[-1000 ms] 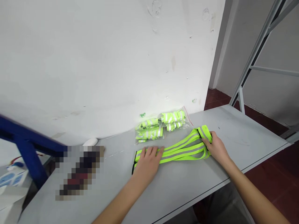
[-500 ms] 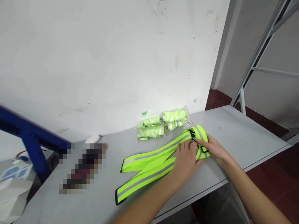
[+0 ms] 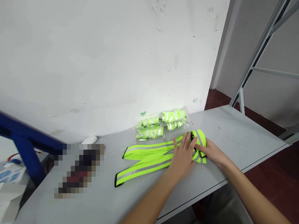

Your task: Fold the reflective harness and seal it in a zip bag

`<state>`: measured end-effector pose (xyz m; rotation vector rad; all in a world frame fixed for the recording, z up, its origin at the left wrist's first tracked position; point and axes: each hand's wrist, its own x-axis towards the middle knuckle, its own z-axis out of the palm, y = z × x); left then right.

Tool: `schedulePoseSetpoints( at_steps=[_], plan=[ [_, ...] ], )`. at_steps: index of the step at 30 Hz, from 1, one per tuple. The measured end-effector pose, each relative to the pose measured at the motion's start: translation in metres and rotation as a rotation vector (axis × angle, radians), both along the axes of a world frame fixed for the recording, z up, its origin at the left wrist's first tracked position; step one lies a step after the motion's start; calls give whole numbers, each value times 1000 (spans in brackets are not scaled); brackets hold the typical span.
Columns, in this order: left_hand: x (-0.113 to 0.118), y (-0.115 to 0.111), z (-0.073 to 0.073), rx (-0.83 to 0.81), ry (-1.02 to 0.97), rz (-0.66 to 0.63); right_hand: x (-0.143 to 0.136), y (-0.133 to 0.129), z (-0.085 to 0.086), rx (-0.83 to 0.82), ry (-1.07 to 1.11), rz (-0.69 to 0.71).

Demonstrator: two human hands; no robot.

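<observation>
A neon-yellow reflective strap harness (image 3: 149,167) with grey stripes and black buckles lies on the grey table. Two long straps stretch leftward from its folded right end. My left hand (image 3: 182,156) lies on the straps beside that end, palm down with its fingers apart. At the far right of the bundle, my right hand (image 3: 214,152) grips the folded end, its thumb on top and its other fingers mostly hidden underneath. Between the hands a black buckle is partly covered.
Two clear bags of folded reflective straps, the left bag (image 3: 150,132) and the right bag (image 3: 174,116), lie against the wall. Further left are a white rounded object (image 3: 90,140) and a pixelated item (image 3: 80,169). A blue frame (image 3: 28,155) stands beside a white box (image 3: 12,194).
The left ends of the straps have shifted up and closer together on the table. My left hand has moved slightly up and spread its fingers over them; my right hand stays at the folded end.
</observation>
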<state>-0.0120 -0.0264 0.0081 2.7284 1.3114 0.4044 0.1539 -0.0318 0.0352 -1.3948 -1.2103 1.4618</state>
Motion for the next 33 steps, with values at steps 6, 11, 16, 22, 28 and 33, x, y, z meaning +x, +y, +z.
schedulePoseSetpoints(
  at_steps=[6,11,16,22,28,33],
  plan=[
    [-9,-8,5,-264,1,-183,-13,-13,-37,240,-592,-306],
    [-6,-9,-6,-174,32,-116,-22,-21,-56,382,-862,-401],
    [-4,-9,-6,-204,-70,-73,-13,-26,-55,369,-806,-255],
    [0,-5,-1,-291,-286,28,5,-38,-46,431,-595,-63],
    [-5,-1,5,-297,-255,-33,15,-38,-43,407,-402,-125],
    [-6,-1,3,-243,-242,-51,15,-35,-43,477,-461,-174]
  ],
)
